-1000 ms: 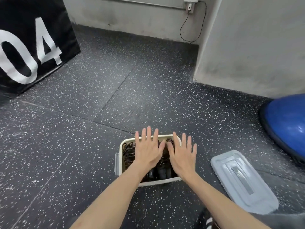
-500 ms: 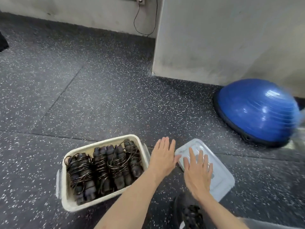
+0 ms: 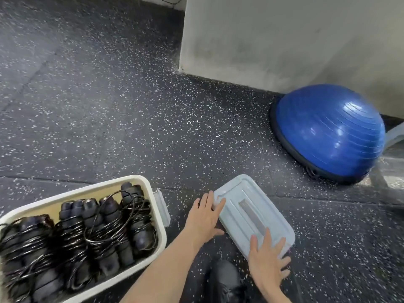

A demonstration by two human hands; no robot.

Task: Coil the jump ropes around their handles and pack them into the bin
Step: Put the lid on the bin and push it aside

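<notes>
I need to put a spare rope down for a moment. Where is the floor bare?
Bare floor lies beyond the bin, stretching to the wall and the blue dome. It is crowded between bin and lid, where both hands, left and right, work.

Bare forearms, no sleeves; a black shoe shows below the hands.

One white bin, several coiled jump ropes too tangled to count exactly, one grey lid, one blue half-ball, two hands.
</notes>
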